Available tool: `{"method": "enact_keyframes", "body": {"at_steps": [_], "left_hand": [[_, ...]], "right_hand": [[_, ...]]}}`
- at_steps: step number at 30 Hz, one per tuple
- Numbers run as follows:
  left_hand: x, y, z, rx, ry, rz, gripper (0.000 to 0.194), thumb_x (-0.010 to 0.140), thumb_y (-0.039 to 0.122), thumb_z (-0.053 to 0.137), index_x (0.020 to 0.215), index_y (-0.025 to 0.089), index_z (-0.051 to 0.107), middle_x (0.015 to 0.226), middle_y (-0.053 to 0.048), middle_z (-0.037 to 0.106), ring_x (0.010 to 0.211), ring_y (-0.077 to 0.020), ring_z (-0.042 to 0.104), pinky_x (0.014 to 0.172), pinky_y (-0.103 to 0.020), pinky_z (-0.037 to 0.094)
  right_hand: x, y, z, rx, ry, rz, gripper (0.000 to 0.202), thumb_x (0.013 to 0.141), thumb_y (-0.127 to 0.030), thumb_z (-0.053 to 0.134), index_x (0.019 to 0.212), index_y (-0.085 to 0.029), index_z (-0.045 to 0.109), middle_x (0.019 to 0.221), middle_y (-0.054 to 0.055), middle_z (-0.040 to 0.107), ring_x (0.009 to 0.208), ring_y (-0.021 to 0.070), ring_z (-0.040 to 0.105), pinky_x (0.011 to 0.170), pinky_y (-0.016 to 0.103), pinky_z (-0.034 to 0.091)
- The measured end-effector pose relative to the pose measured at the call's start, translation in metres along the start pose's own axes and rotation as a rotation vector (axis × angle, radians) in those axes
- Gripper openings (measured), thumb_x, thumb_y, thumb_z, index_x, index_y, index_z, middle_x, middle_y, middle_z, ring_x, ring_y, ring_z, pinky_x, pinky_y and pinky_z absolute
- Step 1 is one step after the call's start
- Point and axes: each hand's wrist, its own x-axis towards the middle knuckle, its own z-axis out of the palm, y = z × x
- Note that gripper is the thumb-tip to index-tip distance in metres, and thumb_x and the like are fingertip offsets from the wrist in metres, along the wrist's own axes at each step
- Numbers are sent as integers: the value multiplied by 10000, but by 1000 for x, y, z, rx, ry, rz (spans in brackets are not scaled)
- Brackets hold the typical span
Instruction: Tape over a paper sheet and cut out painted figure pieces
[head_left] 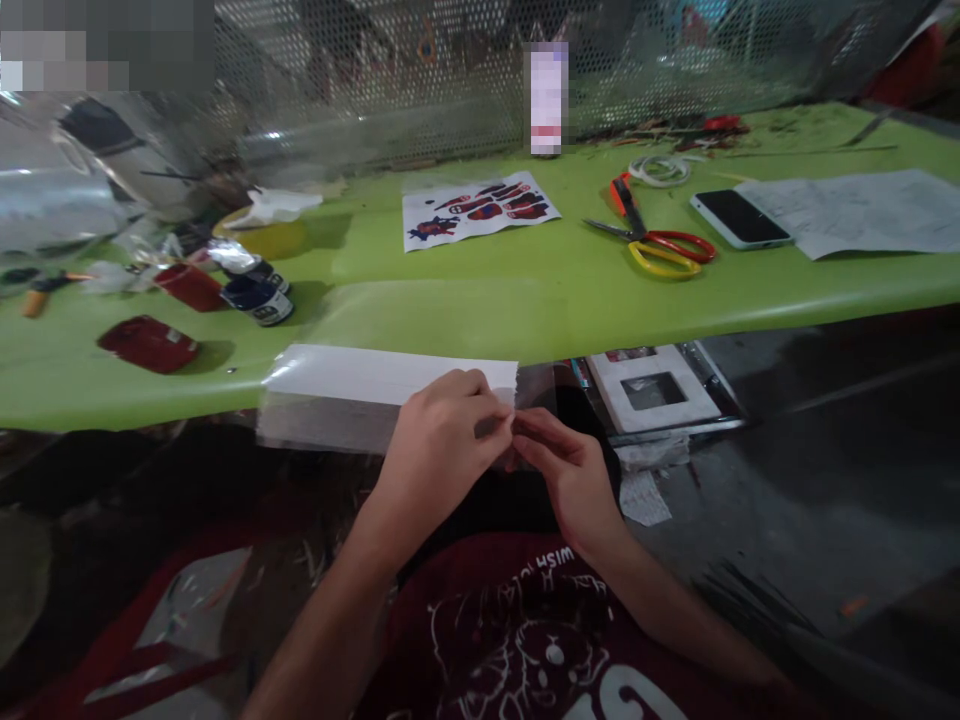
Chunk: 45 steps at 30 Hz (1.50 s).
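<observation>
At centre, the left hand [444,432] and right hand [571,462] pinch the end of a glossy transparent film [322,424] bearing a jagged-ended white strip [360,376]; below, a maroon shirt [517,600] reads "WISH".

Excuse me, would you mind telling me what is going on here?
A person's left hand pinches the right end of a clear plastic film with a white paper strip along it, at the near edge of a green table. The right hand meets it there, its exact grip unclear. Farther back lie a printed white sheet and red-and-yellow-handled scissors.
</observation>
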Motion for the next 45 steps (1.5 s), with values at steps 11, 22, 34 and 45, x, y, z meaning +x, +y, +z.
{"method": "enact_keyframes", "body": {"at_steps": [11, 22, 34, 45], "left_hand": [[-1, -1, 7, 10, 18, 21, 150, 825, 56, 677, 754, 145, 775, 781, -45, 710, 761, -189, 651, 692, -324, 500], [-1, -4, 5, 10, 0, 42, 158, 851, 66, 665, 756, 147, 762, 795, -44, 695, 765, -186, 641, 688, -328, 496], [-5, -4, 10, 88, 66, 125, 139, 852, 35, 642, 791, 112, 741, 786, -44, 666, 736, -180, 627, 655, -325, 477], [-11, -1, 13, 177, 78, 139, 160, 921, 83, 583, 837, 142, 707, 854, -56, 684, 806, -190, 649, 704, -324, 489]], "right_hand": [[-1, 2, 0, -9, 6, 1, 176, 839, -174, 738, 929, -295, 830, 918, -10, 650, 693, 102, 562, 654, 270, 483], [0, 3, -1, -47, 8, 10, 195, 843, -168, 730, 949, -298, 830, 946, -4, 655, 696, 105, 562, 659, 280, 485], [-1, 3, 2, -4, 24, 24, 186, 830, -180, 749, 956, -288, 834, 915, -10, 664, 684, 112, 572, 660, 283, 478], [0, 1, 1, -47, -11, 8, 184, 862, -228, 703, 990, -283, 823, 924, 9, 657, 710, 135, 539, 673, 307, 451]]}}
